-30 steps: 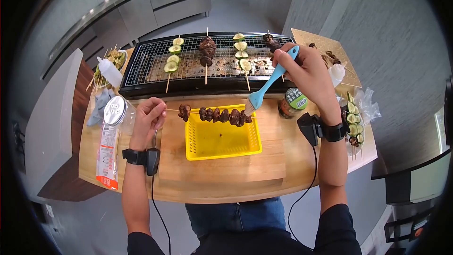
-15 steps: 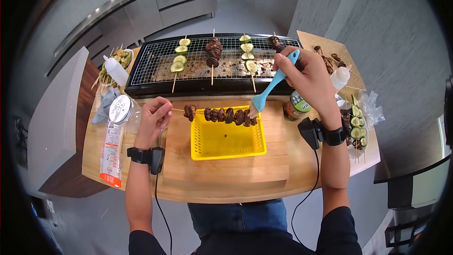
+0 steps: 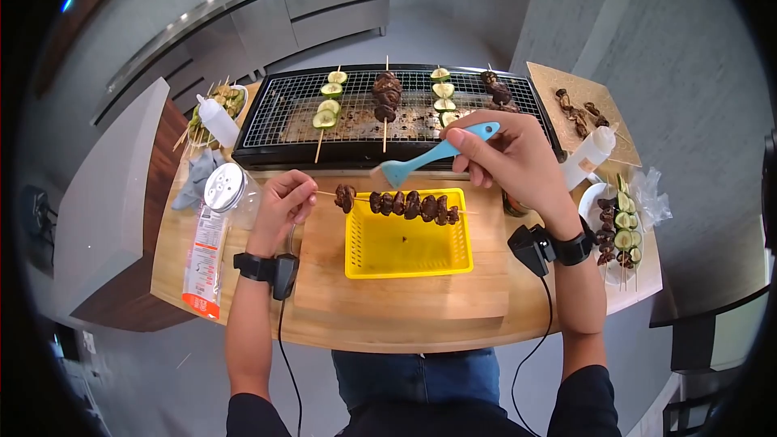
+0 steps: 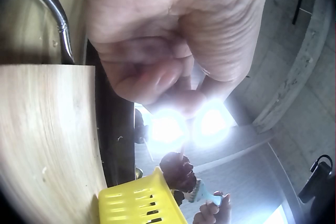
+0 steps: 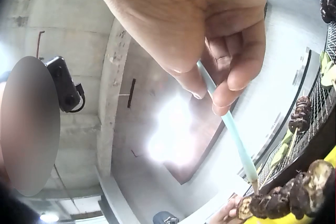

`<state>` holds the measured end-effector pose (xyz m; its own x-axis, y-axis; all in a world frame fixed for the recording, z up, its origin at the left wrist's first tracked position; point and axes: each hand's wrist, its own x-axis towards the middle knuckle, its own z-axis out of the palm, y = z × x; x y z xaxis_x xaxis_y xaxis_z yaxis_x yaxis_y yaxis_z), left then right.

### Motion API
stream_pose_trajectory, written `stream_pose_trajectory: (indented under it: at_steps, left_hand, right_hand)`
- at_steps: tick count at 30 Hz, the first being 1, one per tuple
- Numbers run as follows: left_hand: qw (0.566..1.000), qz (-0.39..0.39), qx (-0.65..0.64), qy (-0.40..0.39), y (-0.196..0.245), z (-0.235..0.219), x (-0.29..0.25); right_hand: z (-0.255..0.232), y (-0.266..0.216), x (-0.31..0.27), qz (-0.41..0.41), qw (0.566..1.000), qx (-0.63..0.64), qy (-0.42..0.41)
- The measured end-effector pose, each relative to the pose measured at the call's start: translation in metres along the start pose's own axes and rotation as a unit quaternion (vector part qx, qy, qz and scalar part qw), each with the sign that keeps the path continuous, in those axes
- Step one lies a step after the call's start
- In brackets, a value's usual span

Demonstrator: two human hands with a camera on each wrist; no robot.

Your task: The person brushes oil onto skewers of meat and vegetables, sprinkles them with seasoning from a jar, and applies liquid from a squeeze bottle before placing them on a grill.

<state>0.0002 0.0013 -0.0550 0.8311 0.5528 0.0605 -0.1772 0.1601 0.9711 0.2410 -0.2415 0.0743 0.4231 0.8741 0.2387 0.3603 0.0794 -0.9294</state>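
Blue brush (image 3: 433, 156) above wooden table (image 3: 388, 334); grey walls (image 3: 660, 48) beyond.

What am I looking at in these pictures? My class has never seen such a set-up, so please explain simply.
There is no robot: a person works with two bare hands. The wide picture comes from a head camera looking forward and down; the two closer ones come from wrist cameras, one per arm.

The left hand pinches the stick of a skewer of dark pieces, held over a yellow basket. The right hand holds a blue brush.

On the wooden table there are also a grill bearing four skewers and a shaker jar.
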Motion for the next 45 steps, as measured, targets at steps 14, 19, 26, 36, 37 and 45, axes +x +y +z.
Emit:
stream_pose_trajectory:
  at_steps: [14,19,26,36,37,45]
  left_hand:
    - [0.999,0.044,0.007,0.012,-0.001,0.002,0.001]
    - [0.999,0.045,0.011,0.000,-0.002,-0.001,0.003]
    - [0.998,0.054,0.034,0.012,0.005,0.008,0.002]
    - [0.995,0.064,0.070,0.010,0.003,0.002,0.001]
    - [0.995,0.069,0.076,0.016,0.005,0.003,0.001]
    - [0.993,0.088,0.071,0.017,0.006,0.004,0.000]
  right_hand:
    - [-0.010,0.000,0.001,0.021,0.997,-0.068,0.042]
    - [-0.010,-0.003,0.002,0.026,0.997,-0.030,0.065]
    - [-0.010,0.002,0.002,0.028,0.998,-0.050,0.029]
    - [0.015,0.006,0.004,-0.004,0.996,0.080,-0.034]
    - [0.020,0.007,0.003,0.005,0.995,0.093,-0.042]
    - [0.017,0.013,0.006,0.022,0.999,0.034,-0.011]
